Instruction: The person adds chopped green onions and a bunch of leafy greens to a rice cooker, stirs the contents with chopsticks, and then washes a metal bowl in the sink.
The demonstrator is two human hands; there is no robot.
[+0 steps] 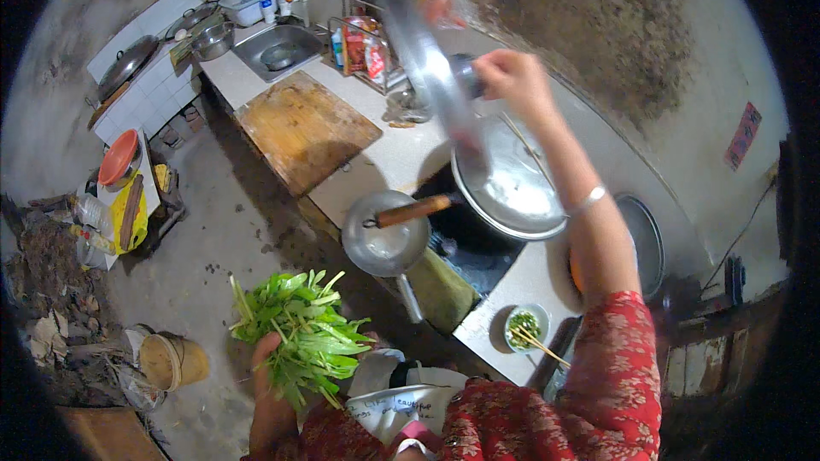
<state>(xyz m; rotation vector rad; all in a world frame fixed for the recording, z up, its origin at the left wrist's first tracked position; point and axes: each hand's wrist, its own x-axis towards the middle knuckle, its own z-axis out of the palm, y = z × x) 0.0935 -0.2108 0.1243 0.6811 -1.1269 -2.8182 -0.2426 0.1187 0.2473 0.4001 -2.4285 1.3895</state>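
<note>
My left hand (pixel 268 353) is closed round a bunch of leafy green vegetables (pixel 301 326), held over the floor in front of me. Up over the stove, my right hand (pixel 512 80) grips the dark knob of a metal lid (pixel 426 64), which is tilted on edge and blurred. Beneath it a wide silver pan (pixel 509 186), partly hidden by the lid and my forearm, sits on the stove; a thin stick lies across it. Nearer the counter's front edge is a metal ladle or small pan (pixel 384 240), with a wooden handle (pixel 416 210) crossing above it.
A wooden cutting board (pixel 307 131) lies on the counter (pixel 410 147) near the sink (pixel 253 45). A bowl of chopped greens (pixel 526 328) with chopsticks stands at the near corner. A bucket (pixel 173 362) is on the floor at left, below a small table (pixel 150 182). A green cloth (pixel 442 291) hangs at the counter's edge.
</note>
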